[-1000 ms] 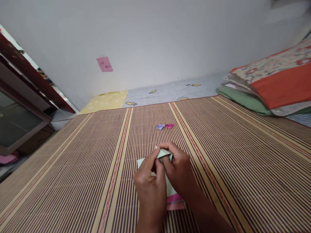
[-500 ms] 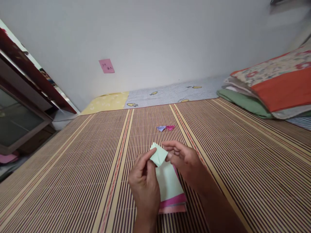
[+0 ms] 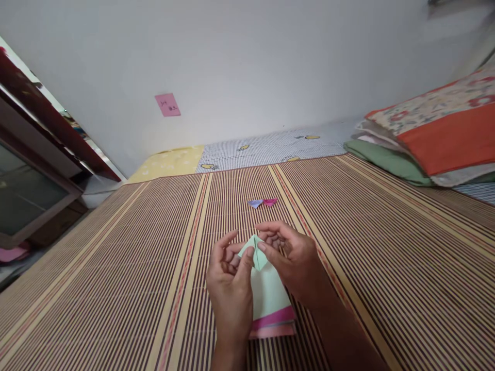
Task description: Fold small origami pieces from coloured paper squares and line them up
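Observation:
A small folded piece of pale green paper (image 3: 257, 257), diamond-shaped with a crease down its middle, is held up between my two hands. My left hand (image 3: 232, 278) pinches its left side, thumb on the front face and fingers behind. My right hand (image 3: 296, 257) grips the right side the same way, its thumb near the upper crease. Below the folded piece lies a stack of paper sheets (image 3: 270, 296), pale green on top with magenta and pink edges showing. Beyond my hands, a small lilac folded paper (image 3: 255, 204) and a magenta folded paper (image 3: 270, 202) lie side by side.
Everything lies on a striped bamboo mat (image 3: 154, 257). Folded bedding (image 3: 444, 149) is piled at the far right. A pink note (image 3: 167, 104) is stuck to the white wall (image 3: 247, 62). A glass-fronted cabinet (image 3: 31, 180) stands at the left.
My right hand has closed onto the paper's right side. My left thumb has moved onto its front, the left index finger has lifted off, and the paper has turned slightly.

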{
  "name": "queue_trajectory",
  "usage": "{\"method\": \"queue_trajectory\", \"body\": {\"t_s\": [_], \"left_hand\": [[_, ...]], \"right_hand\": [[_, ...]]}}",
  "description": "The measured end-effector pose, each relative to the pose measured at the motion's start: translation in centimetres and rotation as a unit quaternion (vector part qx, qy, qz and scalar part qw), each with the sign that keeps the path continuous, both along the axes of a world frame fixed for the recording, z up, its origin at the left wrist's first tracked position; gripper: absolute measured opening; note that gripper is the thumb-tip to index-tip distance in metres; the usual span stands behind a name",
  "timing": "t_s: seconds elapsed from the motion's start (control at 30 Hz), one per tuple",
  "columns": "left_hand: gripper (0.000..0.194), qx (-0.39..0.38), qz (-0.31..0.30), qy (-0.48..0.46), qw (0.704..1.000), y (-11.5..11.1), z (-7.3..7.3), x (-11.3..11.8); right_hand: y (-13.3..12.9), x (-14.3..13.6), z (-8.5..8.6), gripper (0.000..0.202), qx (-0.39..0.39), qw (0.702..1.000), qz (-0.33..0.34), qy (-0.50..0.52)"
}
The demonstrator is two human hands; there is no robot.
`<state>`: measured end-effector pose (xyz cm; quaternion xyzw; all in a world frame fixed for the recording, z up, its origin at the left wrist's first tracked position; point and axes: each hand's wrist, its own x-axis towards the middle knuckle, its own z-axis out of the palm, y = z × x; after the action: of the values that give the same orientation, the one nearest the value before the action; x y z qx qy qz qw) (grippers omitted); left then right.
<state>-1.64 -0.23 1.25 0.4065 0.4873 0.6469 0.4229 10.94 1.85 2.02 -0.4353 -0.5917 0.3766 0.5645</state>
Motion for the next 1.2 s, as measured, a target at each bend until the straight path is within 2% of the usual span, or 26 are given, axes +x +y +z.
{"method": "queue_trajectory", "body": {"t_s": [0.1, 0.17, 0.27, 0.4, 0.5, 0.6, 0.73, 0.83, 0.97, 1.03, 1.2], "left_hand": [[0.025, -0.048, -0.087, 0.002, 0.995, 0.3, -0.1, -0.5], [0.022, -0.065, -0.116, 0.015, 0.991, 0.4, -0.2, -0.9], [0.025, -0.056, -0.102, 0.058, 0.991, 0.3, -0.3, -1.0], [0.023, -0.021, -0.069, 0.196, 0.978, 0.0, -0.1, -0.8], [0.026, -0.015, -0.076, 0.237, 0.968, 0.0, 0.2, -0.8], [0.027, -0.032, -0.137, 0.181, 0.973, 0.0, 0.3, -1.4], [0.036, -0.042, -0.222, 0.111, 0.968, 0.2, 0.1, -2.5], [0.043, -0.050, -0.234, 0.079, 0.968, 0.3, 0.0, -2.7], [0.027, -0.078, -0.257, 0.075, 0.960, 0.4, 0.1, -2.5], [0.025, -0.073, -0.246, 0.061, 0.965, 0.4, 0.1, -2.5], [0.026, -0.057, -0.153, -0.026, 0.986, 0.7, -0.9, -2.4]], "right_hand": [[-0.1, 0.6, 0.3, 0.022, 0.012, 0.999, 0.017, -0.040], [0.0, 0.9, 0.5, 0.018, 0.016, 0.998, 0.026, -0.063], [0.0, 1.2, 0.6, 0.014, 0.026, 0.993, 0.037, -0.105], [0.1, 0.9, 0.5, 0.003, 0.046, 0.989, 0.021, -0.139], [0.1, 0.8, 0.5, 0.014, 0.059, 0.991, 0.017, -0.121], [0.3, 1.0, 0.4, 0.016, 0.049, 0.994, 0.046, -0.090], [0.6, 1.4, 0.0, 0.016, -0.007, 0.995, 0.095, -0.010], [0.7, 1.4, -0.2, 0.017, -0.028, 0.993, 0.113, 0.004], [0.6, 1.4, -0.4, 0.016, -0.046, 0.990, 0.124, -0.041], [0.8, 1.5, -0.7, 0.019, -0.063, 0.987, 0.145, -0.023], [1.4, 1.5, -1.5, 0.025, -0.084, 0.982, 0.167, 0.025]]}}
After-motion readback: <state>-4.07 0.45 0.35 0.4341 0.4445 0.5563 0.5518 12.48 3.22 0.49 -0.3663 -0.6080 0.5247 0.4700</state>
